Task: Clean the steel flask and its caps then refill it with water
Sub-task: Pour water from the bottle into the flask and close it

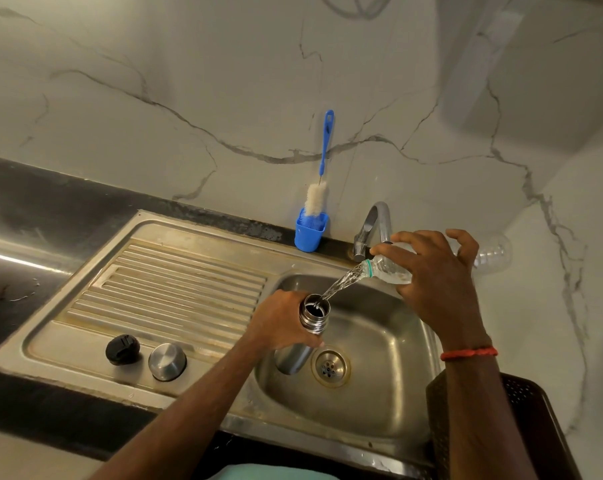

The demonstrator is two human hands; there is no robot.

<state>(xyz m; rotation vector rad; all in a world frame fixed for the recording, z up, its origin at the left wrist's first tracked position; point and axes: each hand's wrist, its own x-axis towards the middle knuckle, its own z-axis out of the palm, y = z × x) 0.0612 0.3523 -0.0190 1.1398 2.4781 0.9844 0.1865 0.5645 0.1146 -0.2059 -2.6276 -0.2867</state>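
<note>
My left hand (pixel 279 320) grips the open steel flask (pixel 313 315) by its neck and holds it upright over the sink basin (pixel 379 393). My right hand (pixel 435 282) holds a clear plastic bottle (pixel 490 254) tipped toward the left, and a stream of water (pixel 341 284) runs from its mouth into the flask's opening. On the ribbed drainboard (pixel 175 289) to the left lie the black inner cap (pixel 122 349) and the steel outer cap (pixel 167 362), side by side.
A steel tap (pixel 374 226) curves over the basin's back edge. A blue cup (pixel 310 232) with a blue-handled bottle brush (pixel 322 168) leans on the marble wall. The drain (pixel 330 367) sits below the flask. A dark perforated crate (pixel 528 410) is at the right.
</note>
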